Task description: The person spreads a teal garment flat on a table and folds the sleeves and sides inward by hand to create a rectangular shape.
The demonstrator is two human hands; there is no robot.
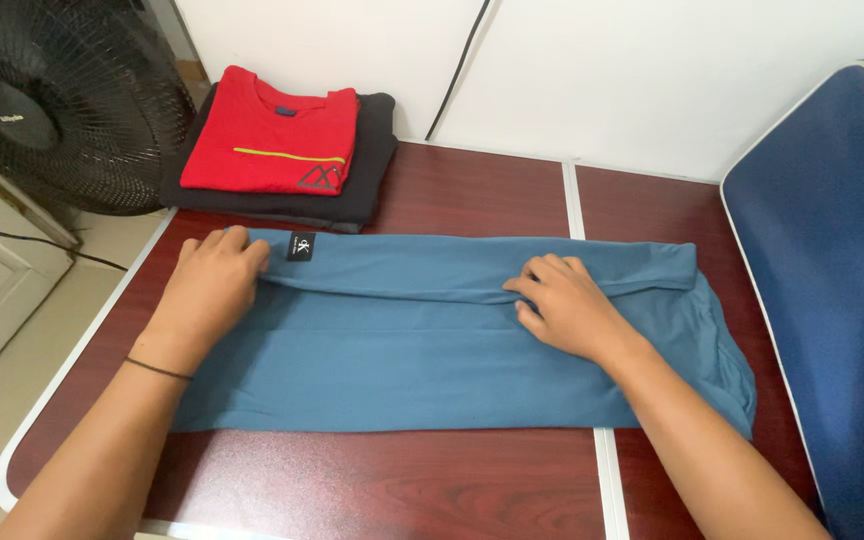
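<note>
Head view: looks down on a dark red wood-grain worktop (432,490) with a white edge and a white seam running front to back.
Blue garment: a teal-blue garment (432,360) lies flat across the middle of the worktop, stretched left to right, with its far long edge folded over toward the person into a narrow band.
Label: a small black tag (300,246) sits on the folded band, just right of the left hand.
Left hand: the left hand (210,285) rests palm down on the garment's left end, fingers curled over the folded edge and pinching the cloth there; a thin dark band circles the wrist.
Right hand: the right hand (564,305) presses on the fold right of centre, fingertips gripping the edge of the folded band.
Folded stack: a red folded shirt (272,135) lies on top of a dark folded garment (367,180) at the far left of the worktop, just beyond the blue garment.
Fan: a black fan (57,100) stands off the worktop's far left corner.
Blue case: a navy padded case (832,280) with pale piping lies along the right side, near the garment's right end.
</note>
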